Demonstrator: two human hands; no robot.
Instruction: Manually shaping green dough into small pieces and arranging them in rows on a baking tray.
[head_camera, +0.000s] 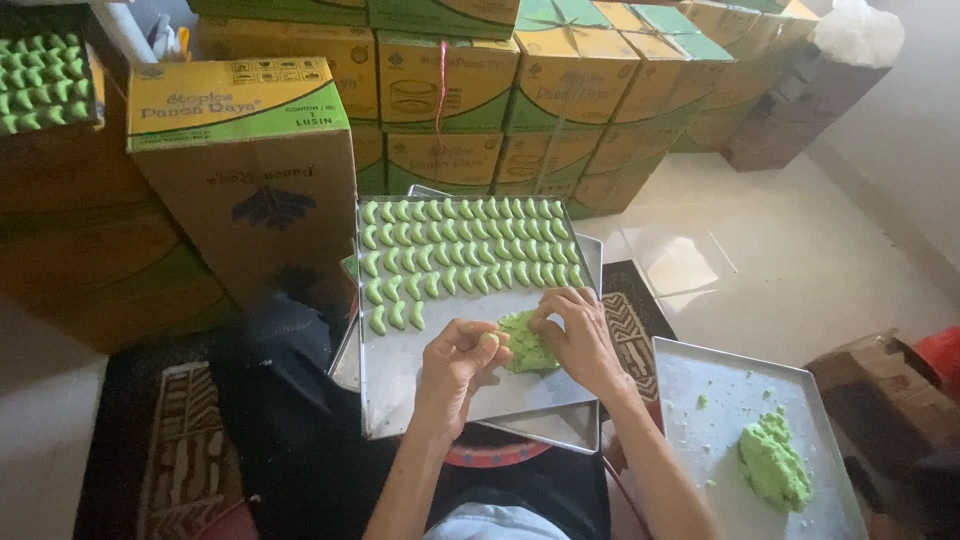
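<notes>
A metal baking tray (400, 385) lies in front of me with several rows of small green crescent-shaped dough pieces (465, 250) across its far half. My right hand (580, 335) is closed on a lump of green dough (525, 345) over the tray's near right part. My left hand (455, 365) pinches a small bit of green dough between its fingertips, touching the lump's left side.
A second metal tray (700, 450) at my right carries a larger mound of green dough (773, 462). Yellow-and-green cardboard boxes (245, 160) are stacked behind and to the left. Another tray of green pieces (45, 80) sits at top left. A patterned rug (185, 450) covers the floor.
</notes>
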